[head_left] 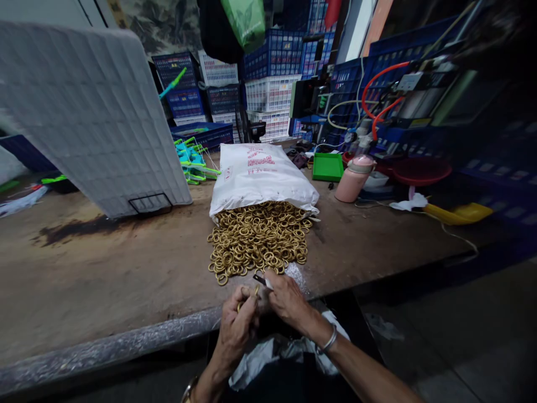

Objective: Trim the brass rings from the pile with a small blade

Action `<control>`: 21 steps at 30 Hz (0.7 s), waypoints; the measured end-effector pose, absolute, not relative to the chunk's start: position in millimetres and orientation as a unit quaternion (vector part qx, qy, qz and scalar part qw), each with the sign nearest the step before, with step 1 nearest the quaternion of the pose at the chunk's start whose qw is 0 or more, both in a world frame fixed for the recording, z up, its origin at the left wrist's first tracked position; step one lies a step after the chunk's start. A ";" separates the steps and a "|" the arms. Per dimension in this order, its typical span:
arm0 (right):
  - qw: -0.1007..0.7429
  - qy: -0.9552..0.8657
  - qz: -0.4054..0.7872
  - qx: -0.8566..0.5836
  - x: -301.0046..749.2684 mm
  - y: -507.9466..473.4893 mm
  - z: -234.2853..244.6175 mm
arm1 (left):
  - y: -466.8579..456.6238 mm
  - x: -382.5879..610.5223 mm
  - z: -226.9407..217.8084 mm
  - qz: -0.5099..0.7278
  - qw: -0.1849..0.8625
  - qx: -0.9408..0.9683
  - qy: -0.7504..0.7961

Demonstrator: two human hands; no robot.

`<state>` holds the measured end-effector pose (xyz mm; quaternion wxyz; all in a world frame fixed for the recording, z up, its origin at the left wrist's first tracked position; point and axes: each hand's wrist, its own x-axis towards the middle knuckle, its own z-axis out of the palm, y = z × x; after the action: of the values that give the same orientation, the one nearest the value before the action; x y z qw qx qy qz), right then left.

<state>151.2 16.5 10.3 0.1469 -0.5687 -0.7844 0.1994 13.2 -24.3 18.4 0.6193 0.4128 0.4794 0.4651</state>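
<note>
Head view: Your left hand [240, 316] pinches a brass-coloured ring [257, 290] between thumb and fingers. Your right hand [289, 300] grips a small dark-tipped tool [259, 280]; its full shape is hidden by the fingers. Note the governing relation: the tool's long axis slants across you, its tip directed leftward and away from your body, just beyond the held ring. The two appear apart. The ring pile [260, 240] lies on the desk [168, 280] directly ahead of both hands, spilling from the white sack's [268, 173] mouth. Your right hand is nearer the pile; contact cannot be determined.
</note>
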 end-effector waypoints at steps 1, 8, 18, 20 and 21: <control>0.163 -0.788 0.204 -0.557 149.9 14.8 13.9 | -23.0 12.9 17.8 0.463 0.619 0.410 0.484; 0.154 -0.812 0.206 -0.524 142.5 2.6 21.7 | -21.7 14.1 19.8 0.459 0.601 0.406 0.514; 0.081 -0.809 0.169 -0.557 148.8 8.8 7.2 | -28.5 8.0 14.4 0.456 0.603 0.416 0.505; 0.072 -0.787 0.148 -0.594 155.8 15.4 0.7 | -36.5 8.4 9.7 0.438 0.642 0.415 0.473; 0.077 -0.776 0.134 -0.611 159.4 19.3 -2.5 | -40.9 9.9 6.0 0.426 0.669 0.409 0.452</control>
<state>159.4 19.3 -2.5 0.0770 -0.6114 -0.7761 0.1337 9.9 -40.9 6.0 0.6687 0.4085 0.4522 0.4260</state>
